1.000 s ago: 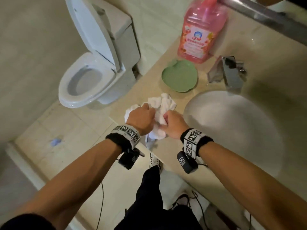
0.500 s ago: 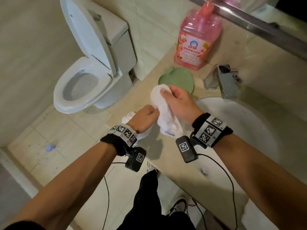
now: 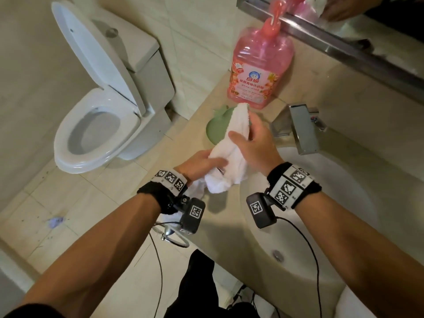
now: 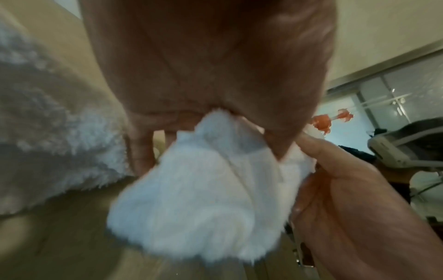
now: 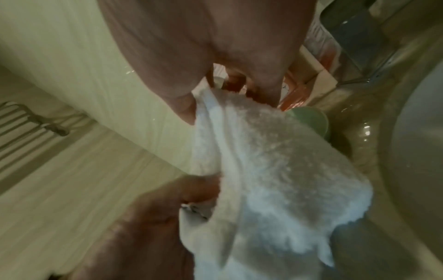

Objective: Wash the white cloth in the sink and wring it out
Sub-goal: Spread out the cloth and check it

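The white cloth (image 3: pixel 231 154) is a fluffy towel held up above the counter, left of the sink (image 3: pixel 358 203). My right hand (image 3: pixel 250 136) grips its upper part, thumb in front and fingers behind. My left hand (image 3: pixel 202 164) holds the lower part, thumb laid across the front. A loose end hangs below my left wrist. In the left wrist view the cloth (image 4: pixel 206 191) bunches out from under my left palm (image 4: pixel 210 75). In the right wrist view the cloth (image 5: pixel 271 181) runs down from my right fingers (image 5: pixel 184 106) towards the left hand (image 5: pixel 167 204).
A chrome faucet (image 3: pixel 302 129) stands at the back of the sink. A green apple-shaped dish (image 3: pixel 218 127) lies on the counter behind the cloth, with a pink detergent bottle (image 3: pixel 259 72) beyond it. A toilet (image 3: pixel 103 120) with raised lid stands at the left.
The cloth was bunched low between both hands at the counter edge; my right hand has lifted its end up and away, stretching the cloth lengthwise. The left hand keeps the lower part.
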